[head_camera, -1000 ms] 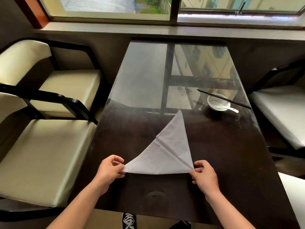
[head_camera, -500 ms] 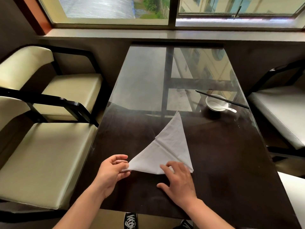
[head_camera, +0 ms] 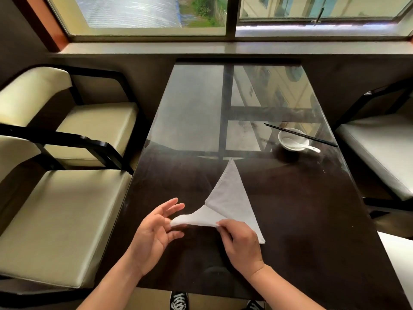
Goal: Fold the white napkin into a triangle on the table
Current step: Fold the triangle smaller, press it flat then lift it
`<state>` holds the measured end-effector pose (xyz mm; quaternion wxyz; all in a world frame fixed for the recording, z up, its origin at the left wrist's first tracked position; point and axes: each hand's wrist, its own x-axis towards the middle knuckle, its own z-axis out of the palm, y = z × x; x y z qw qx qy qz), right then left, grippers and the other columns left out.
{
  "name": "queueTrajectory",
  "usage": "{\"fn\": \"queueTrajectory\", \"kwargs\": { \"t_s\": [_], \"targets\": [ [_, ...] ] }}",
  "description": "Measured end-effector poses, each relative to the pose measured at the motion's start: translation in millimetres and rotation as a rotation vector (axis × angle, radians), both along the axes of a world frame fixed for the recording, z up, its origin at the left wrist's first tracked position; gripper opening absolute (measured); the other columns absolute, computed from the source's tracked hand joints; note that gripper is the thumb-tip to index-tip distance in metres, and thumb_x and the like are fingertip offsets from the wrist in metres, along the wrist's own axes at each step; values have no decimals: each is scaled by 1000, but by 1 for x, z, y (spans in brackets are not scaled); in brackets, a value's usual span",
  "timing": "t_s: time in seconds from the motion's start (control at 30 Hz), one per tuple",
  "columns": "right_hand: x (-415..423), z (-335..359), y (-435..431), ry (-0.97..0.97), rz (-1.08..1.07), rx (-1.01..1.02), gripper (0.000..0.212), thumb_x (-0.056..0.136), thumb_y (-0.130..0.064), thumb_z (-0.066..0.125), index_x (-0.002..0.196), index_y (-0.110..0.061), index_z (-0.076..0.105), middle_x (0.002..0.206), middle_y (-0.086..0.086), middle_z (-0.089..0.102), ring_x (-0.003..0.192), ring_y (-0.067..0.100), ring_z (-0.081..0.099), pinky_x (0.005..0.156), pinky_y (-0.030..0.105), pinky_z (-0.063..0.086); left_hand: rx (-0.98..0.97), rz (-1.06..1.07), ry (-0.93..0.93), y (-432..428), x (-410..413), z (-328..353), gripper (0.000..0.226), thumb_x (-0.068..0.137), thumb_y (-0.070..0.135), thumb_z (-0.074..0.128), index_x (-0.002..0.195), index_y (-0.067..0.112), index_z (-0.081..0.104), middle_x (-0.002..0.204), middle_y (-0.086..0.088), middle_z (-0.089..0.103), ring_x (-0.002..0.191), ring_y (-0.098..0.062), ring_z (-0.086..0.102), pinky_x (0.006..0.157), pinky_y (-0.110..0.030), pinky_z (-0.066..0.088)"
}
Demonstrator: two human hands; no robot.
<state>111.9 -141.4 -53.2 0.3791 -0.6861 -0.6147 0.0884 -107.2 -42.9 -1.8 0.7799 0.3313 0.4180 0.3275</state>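
Observation:
The white napkin (head_camera: 230, 198) lies as a triangle on the dark glass-topped table (head_camera: 301, 209), its far tip pointing away from me. Its left corner is lifted off the table and pulled toward the middle. My left hand (head_camera: 156, 233) pinches that raised corner between thumb and fingers, with the other fingers spread. My right hand (head_camera: 241, 242) rests on the napkin's near edge and pinches the cloth at the fold, covering part of it. The near right corner lies flat beside my right hand.
A white bowl (head_camera: 292, 139) with a spoon (head_camera: 311, 148) and black chopsticks (head_camera: 299, 135) across it stands at the far right of the table. Cream-cushioned chairs (head_camera: 67, 220) line the left side, another seat (head_camera: 380, 153) the right. A window sill runs behind.
My right hand left the right corner and came onto the near edge at the middle. My left hand has lifted the left corner and drawn it inward, so the left flap is raised.

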Motion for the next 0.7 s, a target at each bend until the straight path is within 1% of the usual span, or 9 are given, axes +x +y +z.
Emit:
{"fn": "queueTrajectory", "kwargs": {
  "t_s": [0.03,0.13,0.23,0.3,0.37,0.43,0.5,0.57,0.7],
  "targets": [
    [2,2,0,33,-7,-12,12,82,-8,81,92,-13,77,85,-1,77,74,16,72,67,29,61,34,-43,32,-1,3,-2,67,66,7,56,132,17,62,130,-5,67,98,-28,64,73,-40,54],
    [10,7,1,104,-12,-36,8,86,-8,77,93,-11,76,85,-2,77,73,15,72,64,32,61,228,-205,320,0,19,-3,75,56,4,58,125,32,65,127,9,67,99,-21,63,78,-30,54],
    [18,10,4,181,-43,-75,7,89,-10,74,95,-13,75,86,-3,76,74,10,71,67,30,61,284,-259,354,7,36,0,74,54,3,58,123,29,66,123,8,69,104,-19,62,79,-27,56],
    [22,11,9,238,-74,-116,6,90,-13,73,96,-14,74,87,-4,76,76,9,70,68,30,61,234,-234,277,13,43,1,75,53,-2,53,124,19,66,122,-2,70,105,-26,62,80,-39,52],
    [26,11,15,302,-99,-161,5,92,-17,71,96,-16,73,88,-7,74,79,10,69,70,29,60,220,-244,267,18,47,-3,70,60,-14,54,122,16,67,121,-8,71,108,-35,62,81,-51,47],
    [31,12,21,367,-123,-207,3,93,-22,70,94,-21,72,86,-12,72,81,7,68,71,23,59,289,-302,369,21,52,-8,65,70,-21,67,116,25,72,113,-10,73,103,-37,65,83,-49,55],
    [36,13,25,428,-148,-241,4,93,-24,70,90,-27,70,83,-17,70,82,3,67,69,16,56,388,-336,475,23,58,-10,52,77,-6,79,109,35,75,102,-5,76,92,-29,70,79,-36,61],
    [41,12,29,462,-170,-260,7,93,-25,69,87,-30,69,81,-17,69,83,1,66,68,14,53,467,-289,536,28,66,-13,39,83,6,79,100,40,77,94,2,78,84,-19,72,70,-26,59],
    [52,11,39,486,-187,-306,6,93,-29,69,86,-28,69,81,-15,69,82,2,65,67,18,52,470,-205,572,43,86,-17,25,86,18,77,90,43,78,90,9,78,85,-10,73,69,-25,58]
  ]
}}
